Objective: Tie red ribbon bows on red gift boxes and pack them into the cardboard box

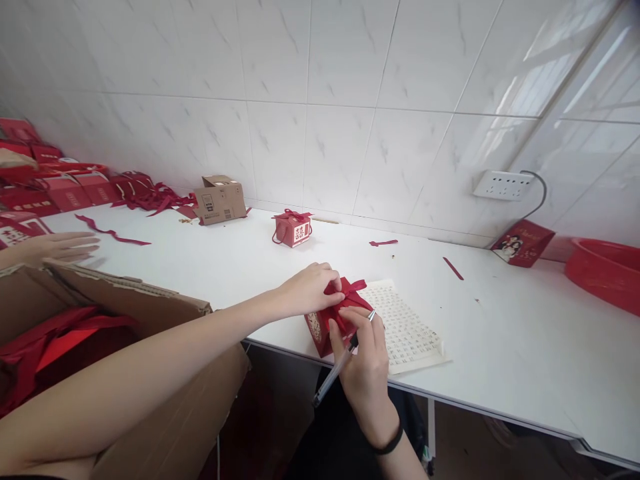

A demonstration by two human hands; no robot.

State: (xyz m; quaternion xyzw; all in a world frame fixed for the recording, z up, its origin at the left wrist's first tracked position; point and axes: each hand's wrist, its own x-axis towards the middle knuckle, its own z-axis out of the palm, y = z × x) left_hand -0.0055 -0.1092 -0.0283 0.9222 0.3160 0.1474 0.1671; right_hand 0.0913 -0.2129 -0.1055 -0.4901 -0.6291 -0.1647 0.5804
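Observation:
A small red gift box (pixel 323 331) with a red ribbon bow (pixel 346 292) sits at the front edge of the white table (pixel 500 333). My left hand (pixel 310 288) is closed on the bow from the left. Just in front of the box, my right hand (pixel 363 363) grips a pen (pixel 336 373), and its fingertips touch the box and ribbon. A sheet of small printed labels (pixel 407 330) lies under and to the right of the box.
A finished red gift box (pixel 293 228) stands mid-table, a small brown carton (pixel 220 199) behind it. Red boxes and ribbons (pixel 75 183) pile at far left, where another person's hand (pixel 55 248) rests. A cardboard box (pixel 125 300) with red ribbons sits near left. Red basin (pixel 605 270) and red card (pixel 523 243) lie right.

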